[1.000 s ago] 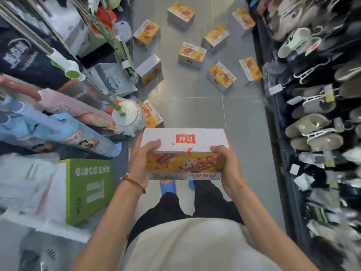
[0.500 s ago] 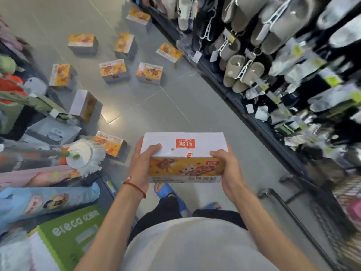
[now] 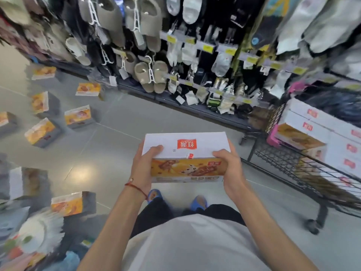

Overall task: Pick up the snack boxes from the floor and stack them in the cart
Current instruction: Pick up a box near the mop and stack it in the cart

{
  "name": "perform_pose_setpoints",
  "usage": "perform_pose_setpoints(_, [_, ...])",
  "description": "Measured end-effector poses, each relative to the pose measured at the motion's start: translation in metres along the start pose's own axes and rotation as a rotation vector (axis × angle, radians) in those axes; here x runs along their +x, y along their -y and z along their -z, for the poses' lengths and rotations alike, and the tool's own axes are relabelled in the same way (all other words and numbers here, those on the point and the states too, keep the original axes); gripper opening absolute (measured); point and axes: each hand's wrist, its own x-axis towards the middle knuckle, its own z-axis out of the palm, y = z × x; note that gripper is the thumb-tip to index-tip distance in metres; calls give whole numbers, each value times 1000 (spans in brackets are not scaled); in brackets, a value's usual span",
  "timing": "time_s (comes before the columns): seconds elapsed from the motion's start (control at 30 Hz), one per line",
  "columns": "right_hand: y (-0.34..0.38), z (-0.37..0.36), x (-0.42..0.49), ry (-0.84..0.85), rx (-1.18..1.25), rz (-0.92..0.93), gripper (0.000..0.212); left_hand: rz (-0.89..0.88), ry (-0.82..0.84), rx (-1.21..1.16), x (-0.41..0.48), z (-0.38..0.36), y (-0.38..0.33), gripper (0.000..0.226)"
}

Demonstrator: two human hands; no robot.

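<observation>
A person holds a snack box (image 3: pixel 185 157) level in front of the waist with both hands in a shop aisle, beside a wire cart (image 3: pixel 297 163) at the right.

The left hand (image 3: pixel 143 169) and right hand (image 3: pixel 231 171) each have a closed grip on one end of the box, thumbs on its white top and fingers wrapped underneath; a red cord circles the left wrist. The box is off the floor (image 3: pixel 121 133), near the cart but apart from it, and its red logo faces up. Inside the cart, stacked boxes (image 3: pixel 320 137) of the same kind fill the basket. More boxes on the floor (image 3: pixel 78 116) lie scattered at the left, well apart from the hands. Slippers (image 3: pixel 150 77) and socks hang on the rack behind, blurred.
</observation>
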Motion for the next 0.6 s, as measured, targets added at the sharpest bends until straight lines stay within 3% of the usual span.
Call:
perform_pose_setpoints(0.2, [16,70,0,-187,159,51,71,36,197,118,24,-89,-9,56])
perform_pose_setpoints(0.33, [32,105,6,-308,225,79,65,73,314,191,46,-150,-14,42])
perform_pose_setpoints(0.6, [66,170,36,-560,347,147,71,95,556,313,96,-273,-27,51])
